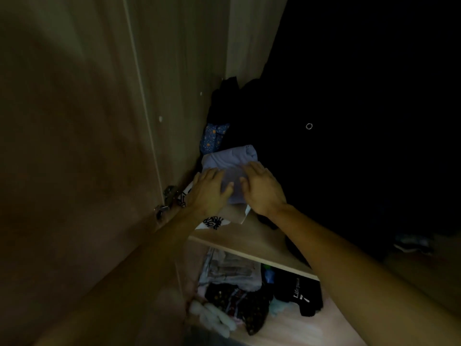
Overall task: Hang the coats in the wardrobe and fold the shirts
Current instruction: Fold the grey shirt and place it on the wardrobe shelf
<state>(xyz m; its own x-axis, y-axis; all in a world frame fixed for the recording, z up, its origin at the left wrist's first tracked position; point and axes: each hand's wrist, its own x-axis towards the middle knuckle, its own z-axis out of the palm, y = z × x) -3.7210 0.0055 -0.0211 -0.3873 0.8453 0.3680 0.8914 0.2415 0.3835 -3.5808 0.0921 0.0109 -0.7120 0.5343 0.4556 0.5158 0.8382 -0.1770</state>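
Folded lilac shirt (230,162) on wardrobe shelf (262,243), left of dark hanging coats (324,108). Pressed under left hand (208,189) and right hand (262,189), fingers straight and flat, apparently not clamped round it in dim light.

The head-worn camera looked forward and steeply down into the wardrobe (249,33) from close range. Both forearms ran in from the lower edge, and the left hand (208,189) and right hand (262,189) lay near the centre of the view on the folded lavender shirt (229,161). The wide lens bent the side panel (174,96) along the left. It took in the wooden shelf (262,243) just below centre and the lower compartment (311,328) beneath it, while the dark hanging coats (349,121) filled the right.
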